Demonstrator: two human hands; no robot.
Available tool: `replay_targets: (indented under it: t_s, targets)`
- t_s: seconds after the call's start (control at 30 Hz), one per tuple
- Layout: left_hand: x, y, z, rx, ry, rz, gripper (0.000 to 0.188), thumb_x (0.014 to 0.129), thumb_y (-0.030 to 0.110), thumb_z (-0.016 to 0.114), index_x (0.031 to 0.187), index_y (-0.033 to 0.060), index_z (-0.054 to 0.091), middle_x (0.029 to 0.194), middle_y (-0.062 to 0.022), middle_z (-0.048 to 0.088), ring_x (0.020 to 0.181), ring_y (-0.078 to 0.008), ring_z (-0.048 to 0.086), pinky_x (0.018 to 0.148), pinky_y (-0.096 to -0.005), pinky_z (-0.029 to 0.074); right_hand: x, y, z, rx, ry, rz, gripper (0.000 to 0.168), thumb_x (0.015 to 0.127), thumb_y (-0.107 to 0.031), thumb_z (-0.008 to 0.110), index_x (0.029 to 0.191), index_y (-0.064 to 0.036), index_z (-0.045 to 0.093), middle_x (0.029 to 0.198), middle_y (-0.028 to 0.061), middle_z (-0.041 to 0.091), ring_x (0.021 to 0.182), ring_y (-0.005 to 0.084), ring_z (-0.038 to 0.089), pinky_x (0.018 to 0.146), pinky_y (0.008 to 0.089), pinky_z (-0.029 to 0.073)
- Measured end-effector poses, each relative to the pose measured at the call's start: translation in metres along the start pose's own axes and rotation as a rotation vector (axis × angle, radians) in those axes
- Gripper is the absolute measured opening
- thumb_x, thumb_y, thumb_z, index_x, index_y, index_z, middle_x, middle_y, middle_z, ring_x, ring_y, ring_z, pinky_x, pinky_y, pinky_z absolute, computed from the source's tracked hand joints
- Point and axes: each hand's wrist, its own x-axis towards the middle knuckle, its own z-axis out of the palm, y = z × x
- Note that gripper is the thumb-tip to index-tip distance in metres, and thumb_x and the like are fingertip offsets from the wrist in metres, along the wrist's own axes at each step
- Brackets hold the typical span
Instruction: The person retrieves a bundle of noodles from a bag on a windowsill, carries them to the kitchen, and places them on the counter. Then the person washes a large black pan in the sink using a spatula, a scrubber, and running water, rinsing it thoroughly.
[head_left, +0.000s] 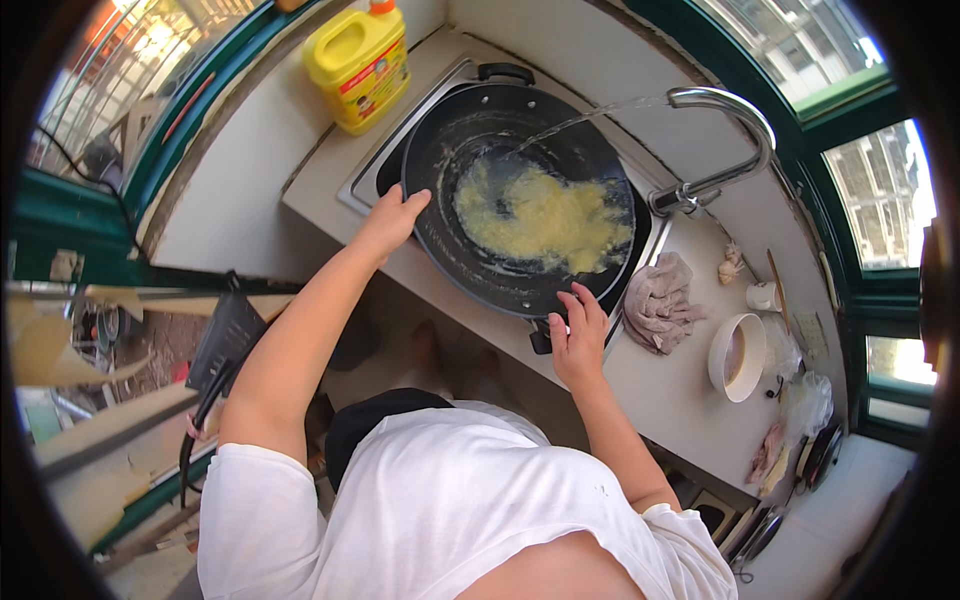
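A large dark wok (465, 285) with two side handles rests over the metal sink (358, 180). In it lies cloudy water with a pale yellow mass (555, 214), and brownish residue marks its inner wall. From the chrome faucet (739, 120) a stream of water (570, 124) falls into the wok. My left hand (394, 221) grips the wok's left rim, thumb on top and fingers hidden underneath. Beside the near handle (540, 339), my right hand (579, 336) is at the front rim with its fingers apart; whether it grips the rim is unclear.
A yellow detergent jug (360, 71) stands behind the sink at left. To the right on the counter (637, 382) are a crumpled cloth (664, 304), a white bowl (739, 356) with residue, garlic (729, 264), a white cup (763, 296) and clear plastic bags (808, 409).
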Motion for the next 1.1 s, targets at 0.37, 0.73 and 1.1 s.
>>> replay_targets:
  t_s: [0.37,0.73,1.1]
  targets:
    - [-0.071,-0.045,0.023,-0.173,-0.089,0.07,0.054,0.093,0.033,0.054,0.133,-0.0009,0.043,0.118,-0.0106,0.057,0.105,-0.019,0.053,0.092,-0.0321,0.041,-0.014,-0.007,-0.031,-0.042,0.162,-0.105,0.041,0.089,-0.023,0.053,0.125,-0.004,0.05,0.139,0.0162,0.04,0.128,0.0325,0.037,0.103,0.0435,0.024]
    - [-0.138,-0.053,-0.027,-0.22,-0.259,0.007,0.058,0.093,0.032,0.053,0.137,-0.0032,0.037,0.124,-0.0153,0.053,0.106,-0.0197,0.055,0.091,-0.0311,0.045,-0.074,-0.013,-0.024,0.0,0.389,0.144,0.032,0.092,-0.018,0.05,0.119,-0.001,0.051,0.13,0.0189,0.046,0.12,0.0358,0.042,0.102,0.0436,0.03]
    - [-0.148,-0.06,-0.066,-0.373,-0.186,0.034,0.038,0.096,0.024,0.049,0.127,0.0025,0.047,0.114,-0.0107,0.059,0.099,-0.0175,0.058,0.088,-0.0313,0.047,-0.069,-0.021,-0.027,0.004,0.385,0.134,0.031,0.094,-0.017,0.047,0.119,0.001,0.05,0.125,0.0183,0.049,0.118,0.0341,0.045,0.102,0.0411,0.032]
